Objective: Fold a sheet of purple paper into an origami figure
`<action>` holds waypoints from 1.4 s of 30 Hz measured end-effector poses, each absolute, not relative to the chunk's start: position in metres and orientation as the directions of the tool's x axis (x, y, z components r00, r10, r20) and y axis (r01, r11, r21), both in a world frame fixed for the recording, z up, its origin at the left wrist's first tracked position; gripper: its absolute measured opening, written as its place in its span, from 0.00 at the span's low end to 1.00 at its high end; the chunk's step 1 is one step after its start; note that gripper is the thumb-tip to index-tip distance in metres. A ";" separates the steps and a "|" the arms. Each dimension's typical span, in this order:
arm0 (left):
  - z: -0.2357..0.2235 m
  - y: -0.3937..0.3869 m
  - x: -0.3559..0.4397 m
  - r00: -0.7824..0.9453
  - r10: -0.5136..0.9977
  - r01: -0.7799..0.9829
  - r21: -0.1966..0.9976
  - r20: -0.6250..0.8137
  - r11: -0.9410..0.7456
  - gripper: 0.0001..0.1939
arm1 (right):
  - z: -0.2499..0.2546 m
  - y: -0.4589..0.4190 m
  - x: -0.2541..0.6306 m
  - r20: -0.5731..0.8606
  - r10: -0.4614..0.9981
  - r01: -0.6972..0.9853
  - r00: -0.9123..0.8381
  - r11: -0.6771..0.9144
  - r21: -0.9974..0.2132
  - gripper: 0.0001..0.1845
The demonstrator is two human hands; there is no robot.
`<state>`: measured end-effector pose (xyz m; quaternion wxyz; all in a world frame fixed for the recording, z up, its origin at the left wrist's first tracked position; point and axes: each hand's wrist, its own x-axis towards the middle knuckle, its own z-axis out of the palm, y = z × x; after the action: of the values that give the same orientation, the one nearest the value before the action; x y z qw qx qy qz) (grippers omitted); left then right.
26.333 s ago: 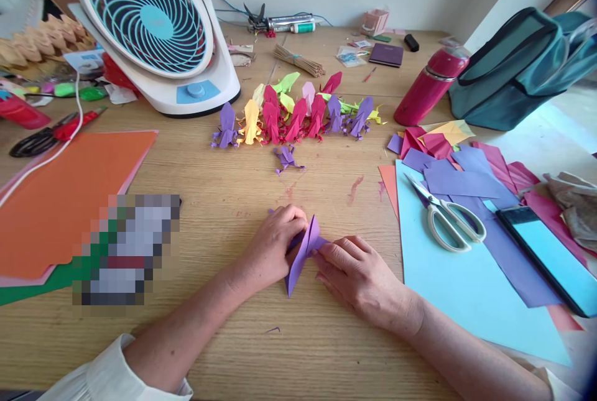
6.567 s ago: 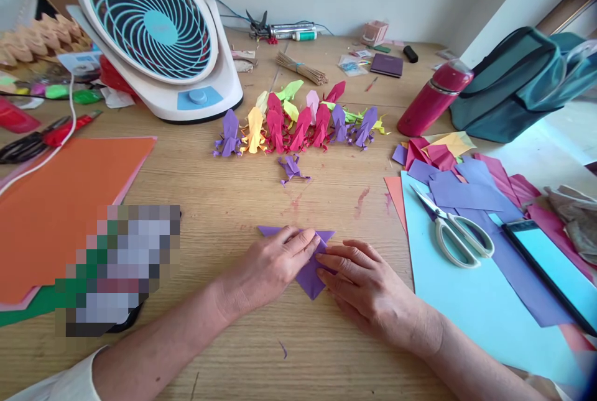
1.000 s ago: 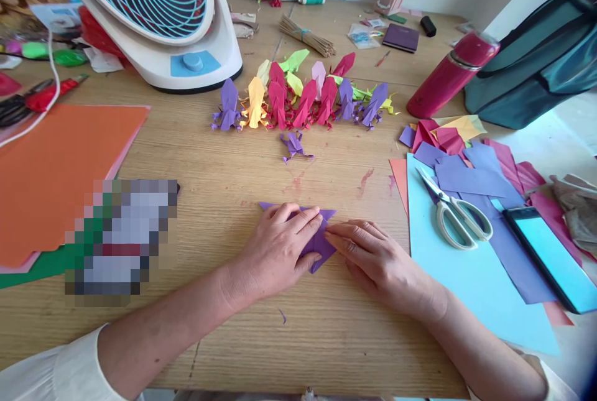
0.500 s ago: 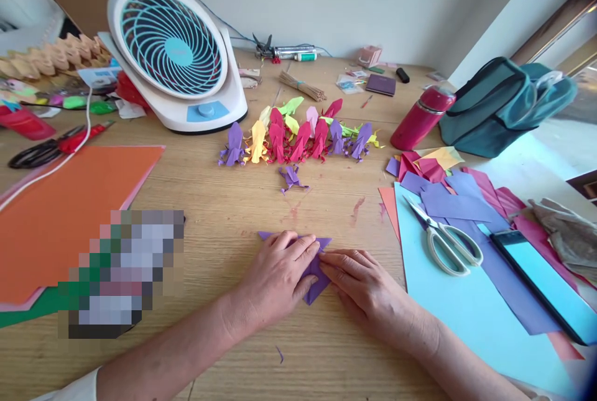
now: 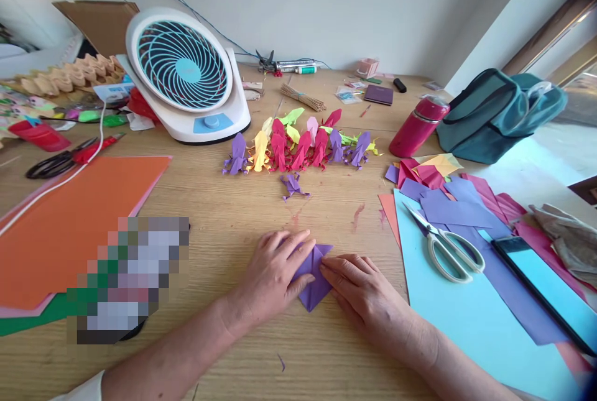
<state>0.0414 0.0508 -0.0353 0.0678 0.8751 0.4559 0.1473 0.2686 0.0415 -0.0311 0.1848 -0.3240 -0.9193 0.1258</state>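
A folded purple paper (image 5: 311, 286), pointed towards me and wide along its far edge, lies on the wooden table. My left hand (image 5: 280, 267) rests flat across its left side, fingers stretched out and thumb apart, covering part of it. At the right edge my right hand (image 5: 364, 286) has its fingers pressed together, fingertips gripping the paper; the thumb is mostly hidden. Beyond the hands sits a small purple origami figure (image 5: 293, 186). Behind that stand several more origami figures (image 5: 301, 149) in red, purple, yellow, pink and green.
On the right, scissors (image 5: 450, 248) and a phone (image 5: 543, 289) lie over light blue paper (image 5: 448, 332) and purple scraps. A red flask (image 5: 417, 127) and teal bag (image 5: 494, 118) stand behind. A fan (image 5: 186, 78) and orange sheets (image 5: 84, 208) are at the left.
My left hand's fingers have drawn back and spread a little, baring more of the purple paper's middle. My right hand stays at its right edge. The whole view has shifted slightly.
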 end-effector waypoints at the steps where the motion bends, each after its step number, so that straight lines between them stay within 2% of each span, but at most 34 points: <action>1: -0.036 0.053 0.039 0.510 0.833 0.796 0.248 0.213 -0.551 0.25 | -0.032 0.041 0.269 0.262 0.644 0.548 -0.719 0.757 -0.356 0.17; 5: -0.037 0.059 0.033 0.427 0.875 0.846 0.240 0.229 -0.476 0.25 | -0.036 0.037 0.267 0.281 0.656 0.536 -0.701 0.744 -0.399 0.16; 11: -0.036 0.058 0.035 0.436 0.882 0.832 0.292 0.180 -0.471 0.26 | -0.036 0.033 0.265 0.252 0.651 0.485 -0.716 0.724 -0.490 0.11; 17: -0.034 0.060 0.036 0.512 0.848 0.793 0.306 0.134 -0.527 0.24 | -0.034 0.039 0.264 0.342 0.637 0.496 -0.691 0.762 -0.417 0.13; 21: -0.030 0.064 0.036 0.582 0.805 0.755 0.291 0.112 -0.587 0.25 | -0.038 0.044 0.262 0.284 0.628 0.503 -0.725 0.764 -0.405 0.13; 26: -0.024 0.073 0.035 0.547 0.832 0.797 0.244 0.092 -0.552 0.23 | -0.040 0.046 0.261 0.238 0.638 0.511 -0.732 0.746 -0.428 0.12; 29: -0.021 0.082 0.036 0.535 0.841 0.802 0.266 0.075 -0.534 0.22 | -0.040 0.045 0.262 0.240 0.642 0.518 -0.728 0.745 -0.420 0.13; 32: -0.017 0.091 0.039 0.526 0.851 0.815 0.280 0.012 -0.507 0.19 | -0.041 0.046 0.262 0.246 0.640 0.514 -0.728 0.747 -0.421 0.13; 36: -0.007 0.101 0.047 0.529 0.838 0.839 0.232 -0.131 -0.493 0.20 | -0.042 0.046 0.264 0.256 0.632 0.500 -0.731 0.752 -0.429 0.13; 40: 0.002 0.110 0.054 0.557 0.808 0.826 0.226 -0.193 -0.516 0.23 | -0.042 0.046 0.264 0.272 0.630 0.491 -0.727 0.754 -0.436 0.13; 42: 0.005 0.113 0.056 0.574 0.785 0.818 0.212 -0.235 -0.535 0.19 | -0.041 0.045 0.263 0.278 0.629 0.491 -0.726 0.757 -0.430 0.12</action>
<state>0.0558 0.1134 0.0051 0.1505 0.8742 0.4583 -0.0553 0.2634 0.0451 -0.0413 0.2074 -0.3062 -0.9142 0.1659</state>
